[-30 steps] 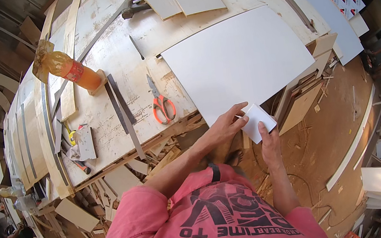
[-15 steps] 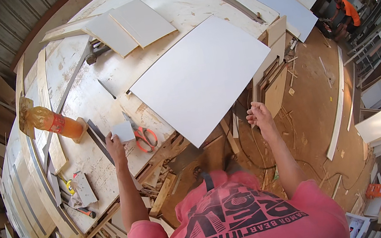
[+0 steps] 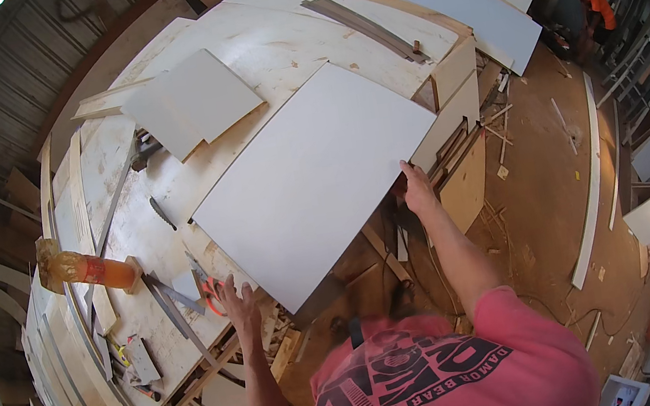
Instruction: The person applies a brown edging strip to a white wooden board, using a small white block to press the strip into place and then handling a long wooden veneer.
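A large white panel lies across the near right edge of the workbench, its near corner jutting out over the floor. My right hand grips its right edge, with some fingers hidden below the panel. Just left of the near corner, my left hand is open and holds nothing, fingers apart. Beside it are scissors with orange-red handles. A small white square piece rests on the bench next to the scissor blades.
Pale boards lie farther back on the workbench. A bottle of orange liquid stands at the left, near a tape measure. Offcuts litter the floor. Another person is at the far right.
My left hand has let go of the small white piece and moved right, toward the panel. My right hand has moved up to grip the panel's edge. The view has shifted.
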{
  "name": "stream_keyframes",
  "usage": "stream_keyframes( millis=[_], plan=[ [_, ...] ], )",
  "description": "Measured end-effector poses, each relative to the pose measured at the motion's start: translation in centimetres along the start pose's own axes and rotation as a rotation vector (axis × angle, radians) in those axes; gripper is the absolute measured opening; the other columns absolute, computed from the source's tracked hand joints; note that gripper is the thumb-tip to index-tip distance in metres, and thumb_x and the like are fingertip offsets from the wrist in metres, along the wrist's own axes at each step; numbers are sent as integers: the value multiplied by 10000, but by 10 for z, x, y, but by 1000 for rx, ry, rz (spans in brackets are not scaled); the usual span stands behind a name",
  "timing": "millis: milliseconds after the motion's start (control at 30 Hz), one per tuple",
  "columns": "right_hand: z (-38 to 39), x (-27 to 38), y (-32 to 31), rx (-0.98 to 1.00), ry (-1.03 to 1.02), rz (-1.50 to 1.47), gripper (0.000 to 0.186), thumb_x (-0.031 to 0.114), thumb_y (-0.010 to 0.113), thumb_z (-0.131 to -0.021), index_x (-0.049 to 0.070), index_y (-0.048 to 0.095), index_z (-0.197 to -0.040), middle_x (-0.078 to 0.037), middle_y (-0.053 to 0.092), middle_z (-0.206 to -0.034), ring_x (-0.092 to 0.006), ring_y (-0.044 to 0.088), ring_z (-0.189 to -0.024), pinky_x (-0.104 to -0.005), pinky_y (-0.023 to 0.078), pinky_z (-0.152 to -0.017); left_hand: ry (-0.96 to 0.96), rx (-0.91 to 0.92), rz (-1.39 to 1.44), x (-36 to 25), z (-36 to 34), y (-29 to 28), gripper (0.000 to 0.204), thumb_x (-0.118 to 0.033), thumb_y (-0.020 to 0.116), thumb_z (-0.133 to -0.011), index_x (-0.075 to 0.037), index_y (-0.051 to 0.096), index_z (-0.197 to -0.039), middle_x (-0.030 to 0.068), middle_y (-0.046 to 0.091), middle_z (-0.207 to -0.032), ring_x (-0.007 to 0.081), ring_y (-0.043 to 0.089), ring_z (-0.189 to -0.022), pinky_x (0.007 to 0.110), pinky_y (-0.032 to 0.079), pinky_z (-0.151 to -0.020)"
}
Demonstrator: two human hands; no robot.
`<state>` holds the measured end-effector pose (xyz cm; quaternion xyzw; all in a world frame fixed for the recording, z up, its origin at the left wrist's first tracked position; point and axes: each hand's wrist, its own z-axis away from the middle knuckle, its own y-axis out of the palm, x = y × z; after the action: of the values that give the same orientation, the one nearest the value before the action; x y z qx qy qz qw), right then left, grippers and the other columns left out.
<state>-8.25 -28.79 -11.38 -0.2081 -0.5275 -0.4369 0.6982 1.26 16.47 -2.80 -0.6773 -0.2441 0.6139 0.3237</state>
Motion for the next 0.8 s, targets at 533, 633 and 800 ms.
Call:
stream_keyframes(
  millis=[533,633,800],
  plan=[
    [41,82,-7,354,29,-306,517,336,719,-800,77,513,-1196,-51,559,-1136,-198,542,-1053,-390,524,-803,-230,-183,180,-14,-13,4,366,-164,503,-919,61,504,-1207,179,594,-1084,232,577,-955,322,452,-826],
    [83,108,-47,340,-80,-282,523,328,675,-839,66,475,-1246,-50,535,-1184,-187,528,-1074,-370,480,-853,-308,-93,401,-37,6,14,345,-144,504,-920,50,512,-1205,112,604,-956,140,560,-806,268,459,-706],
    [136,144,-110,156,53,-526,503,308,617,-883,62,449,-1288,-51,528,-1219,-179,530,-1084,-347,481,-850,-254,73,497,-127,-3,48,346,-164,490,-939,24,506,-1229,63,580,-824,85,505,-674,247,428,-591]
  ],
)
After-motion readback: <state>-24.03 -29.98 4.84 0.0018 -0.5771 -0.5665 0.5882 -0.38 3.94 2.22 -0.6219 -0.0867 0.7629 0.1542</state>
